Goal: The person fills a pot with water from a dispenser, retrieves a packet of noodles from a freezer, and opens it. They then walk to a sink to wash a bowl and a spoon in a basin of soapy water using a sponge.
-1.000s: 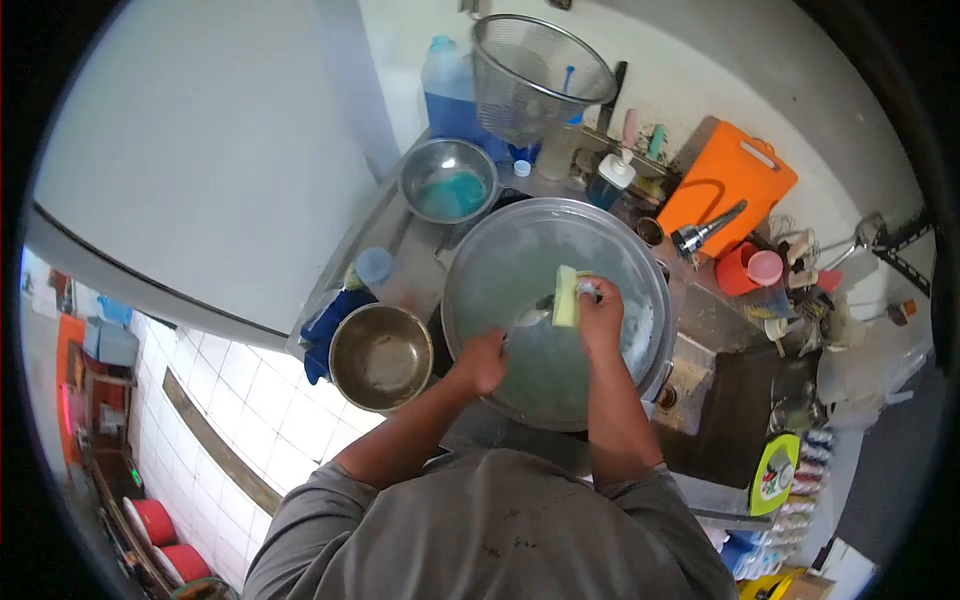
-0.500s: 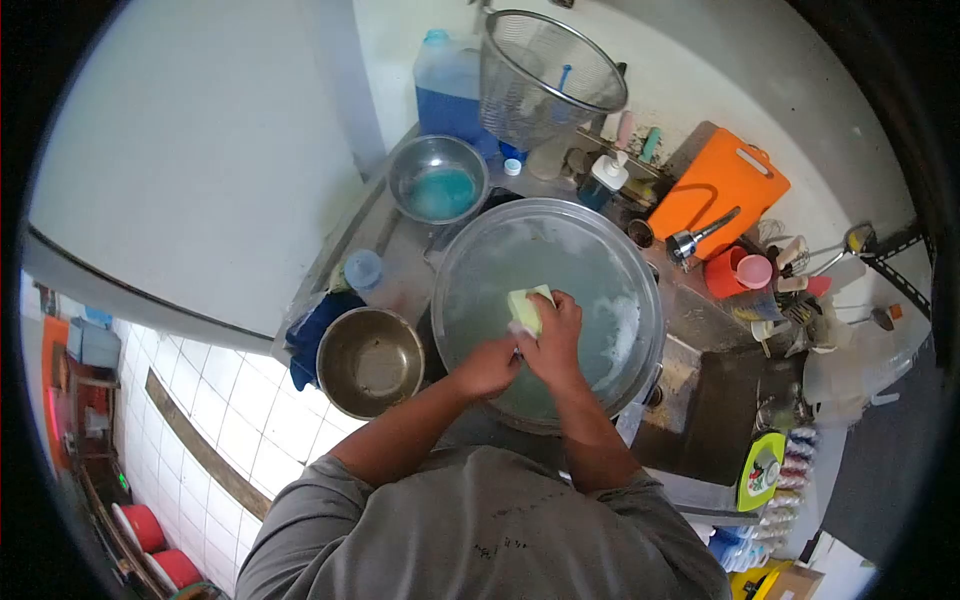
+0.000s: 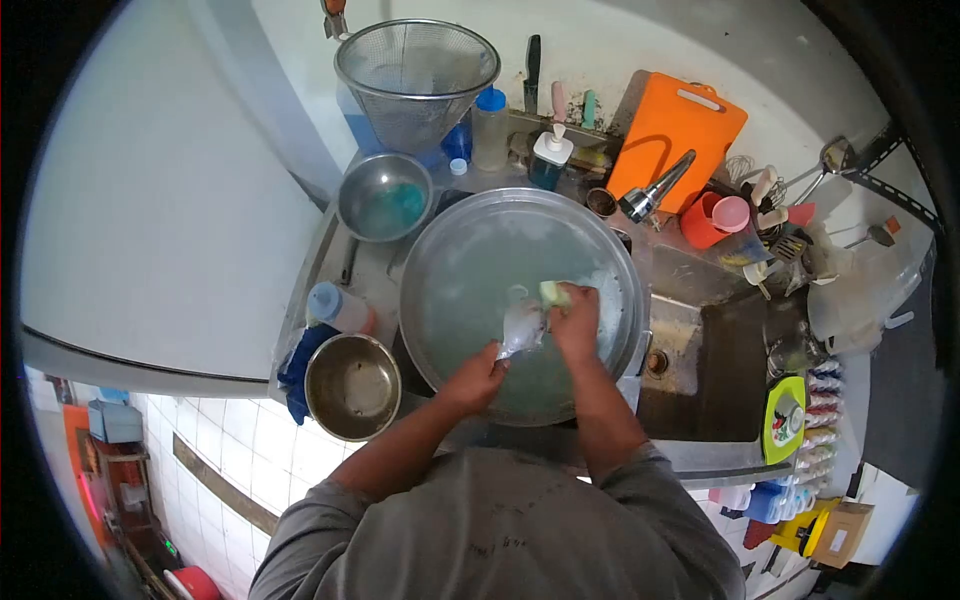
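Observation:
A large round metal basin (image 3: 420, 290) of cloudy, sudsy water lies below both hands. My left hand (image 3: 474, 382) is closed on the narrow end of a pale, shiny spoon (image 3: 522, 328), whose broad end points away from me over the water. In my right hand (image 3: 575, 318) is a light yellow-green sponge (image 3: 553, 293), gripped just to the right of the spoon's broad end. White foam (image 3: 607, 300) floats by the basin's right side.
Left of the basin are a steel bowl (image 3: 352, 424) and a metal pan (image 3: 350, 200) with blue-green liquid. A wire strainer (image 3: 415, 100) hangs behind. The tap (image 3: 655, 190), orange cutting board (image 3: 660, 135) and sink (image 3: 725, 400) are on the right.
My hands have moved apart, and the spoon's broad end now shows between them. The sponge has shifted right of it. The camera view has shifted too.

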A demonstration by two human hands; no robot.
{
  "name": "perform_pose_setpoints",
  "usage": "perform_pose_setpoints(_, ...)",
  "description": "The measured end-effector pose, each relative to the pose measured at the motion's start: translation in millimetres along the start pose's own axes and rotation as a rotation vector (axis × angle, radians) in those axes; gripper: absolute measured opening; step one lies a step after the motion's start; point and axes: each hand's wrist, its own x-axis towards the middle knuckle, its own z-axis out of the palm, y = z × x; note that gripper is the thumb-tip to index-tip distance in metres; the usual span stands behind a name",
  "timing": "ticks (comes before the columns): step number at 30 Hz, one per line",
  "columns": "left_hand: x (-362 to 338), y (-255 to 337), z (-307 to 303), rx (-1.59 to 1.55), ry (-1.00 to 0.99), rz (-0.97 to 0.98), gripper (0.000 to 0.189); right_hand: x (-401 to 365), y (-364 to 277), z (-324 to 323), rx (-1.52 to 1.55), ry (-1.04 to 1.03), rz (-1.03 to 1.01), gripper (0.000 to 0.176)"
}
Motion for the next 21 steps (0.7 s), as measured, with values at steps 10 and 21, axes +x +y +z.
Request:
perform_pose_setpoints(10,-1,36,-36,0.027,0.062,0.039,0.022,-11,-97,-11,0.200,0.026,-0.224,0.035)
perform_pose_setpoints(21,0,22,-20,0.089,-0.035,0.039,0.022,-23,-82,1,0.100,-0.090,-0.208,0.044)
